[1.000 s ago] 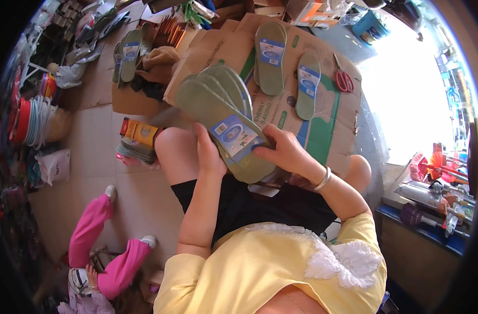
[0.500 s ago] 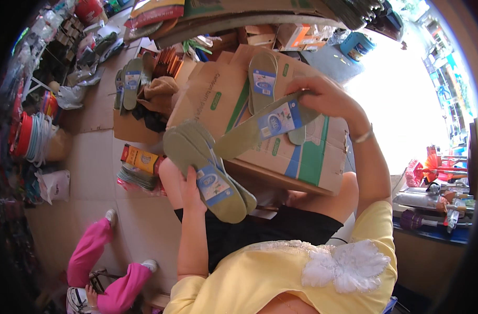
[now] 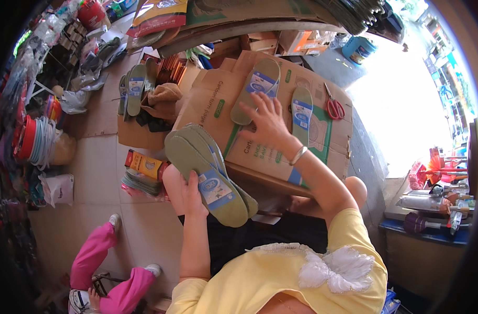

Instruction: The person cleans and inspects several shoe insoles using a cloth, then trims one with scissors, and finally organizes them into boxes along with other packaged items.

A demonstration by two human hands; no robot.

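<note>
My left hand (image 3: 195,196) is closed around a stack of olive-green insoles (image 3: 186,152) with blue labels, held over my lap at the box's near left edge. My right hand (image 3: 267,123) is over the cardboard box with its fingers spread, holding nothing. Just beyond its fingertips, a green insole pile (image 3: 260,78) with a blue label lies tilted on the box. Another labelled insole (image 3: 301,112) lies to the right of that hand. Whether the right fingertips touch the pile, I cannot tell.
Red-handled scissors (image 3: 334,108) lie on the right of the cardboard box (image 3: 202,99). More insoles (image 3: 136,91) stand in an open carton at left, and a bundled insole stack (image 3: 142,178) sits on the floor. A person in pink trousers (image 3: 95,251) sits at lower left.
My right hand has let go of the insole it held, which now lies on the far pile, and has moved left and nearer. The scissors have come into sight. My left hand keeps its stack.
</note>
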